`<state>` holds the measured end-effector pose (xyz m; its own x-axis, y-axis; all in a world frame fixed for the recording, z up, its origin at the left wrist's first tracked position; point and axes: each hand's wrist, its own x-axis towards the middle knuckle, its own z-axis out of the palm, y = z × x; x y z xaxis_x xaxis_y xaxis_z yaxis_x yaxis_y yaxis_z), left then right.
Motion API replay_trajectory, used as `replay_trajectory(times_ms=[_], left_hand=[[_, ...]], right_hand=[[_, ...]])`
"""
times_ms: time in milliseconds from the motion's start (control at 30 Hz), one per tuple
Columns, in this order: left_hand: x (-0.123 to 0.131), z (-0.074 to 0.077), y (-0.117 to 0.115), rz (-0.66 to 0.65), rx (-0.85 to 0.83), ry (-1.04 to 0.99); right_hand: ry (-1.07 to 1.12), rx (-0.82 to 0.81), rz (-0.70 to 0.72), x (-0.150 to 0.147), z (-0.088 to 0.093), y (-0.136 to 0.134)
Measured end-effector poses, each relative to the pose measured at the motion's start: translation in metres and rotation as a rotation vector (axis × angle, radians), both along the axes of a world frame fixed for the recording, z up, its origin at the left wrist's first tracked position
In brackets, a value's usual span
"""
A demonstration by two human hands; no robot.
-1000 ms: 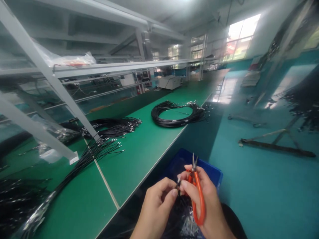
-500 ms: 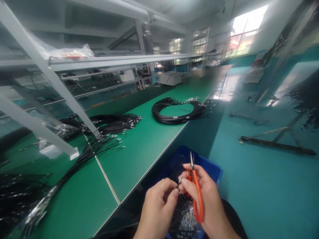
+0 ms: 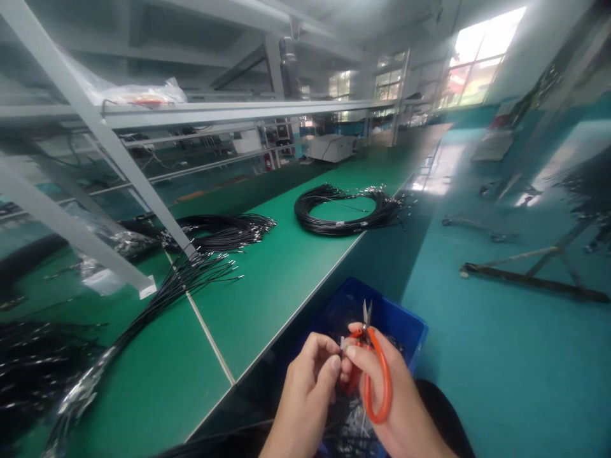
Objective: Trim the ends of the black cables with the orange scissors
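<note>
My right hand [image 3: 386,388] is closed round orange thread snips [image 3: 375,375], blades pointing up, and its thumb and forefinger also pinch a small wire end [image 3: 342,346]. My left hand [image 3: 308,388] pinches the same small piece from the left, fingertips touching those of the right. Both hands hover over a blue bin [image 3: 405,324] on my lap, which holds black wires with metal ends [image 3: 351,423].
A long green workbench [image 3: 267,286] runs on the left, with a coil of black cables [image 3: 344,213], fanned bundles of black wires [image 3: 191,280] and a grey metal frame [image 3: 95,127]. To the right lies teal floor [image 3: 501,356] with a metal stand [image 3: 534,280].
The hands stay pinched together over the bin and shift slightly down and left in view. The snips tilt a little; the view has turned slightly.
</note>
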<state>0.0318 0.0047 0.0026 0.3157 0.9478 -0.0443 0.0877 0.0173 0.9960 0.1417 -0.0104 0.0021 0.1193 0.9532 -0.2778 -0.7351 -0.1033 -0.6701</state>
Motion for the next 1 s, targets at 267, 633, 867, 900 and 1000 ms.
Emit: replay_trajectory(times_ms=[267,633,867,900,1000], left_hand=[[0.002,0.013,0.006,0.087,-0.009,-0.206],[-0.002,0.008,0.008,-0.002,-0.126,-0.408],[-0.015,0.006,0.009,0.174,0.097,-0.076],[-0.015,0.009,0.007,0.216,0.214,0.061],[-0.013,0.019,0.002,0.235,0.516,0.377]], right_hand=[[-0.019,0.039,0.054,-0.006,0.005,-0.001],[0.057,0.09,0.095,-0.003,-0.003,-0.003],[0.105,0.082,0.087,-0.002,-0.003,-0.003],[0.103,0.065,0.082,-0.002,-0.003,-0.002],[0.108,0.037,0.089,-0.003,-0.001,-0.002]])
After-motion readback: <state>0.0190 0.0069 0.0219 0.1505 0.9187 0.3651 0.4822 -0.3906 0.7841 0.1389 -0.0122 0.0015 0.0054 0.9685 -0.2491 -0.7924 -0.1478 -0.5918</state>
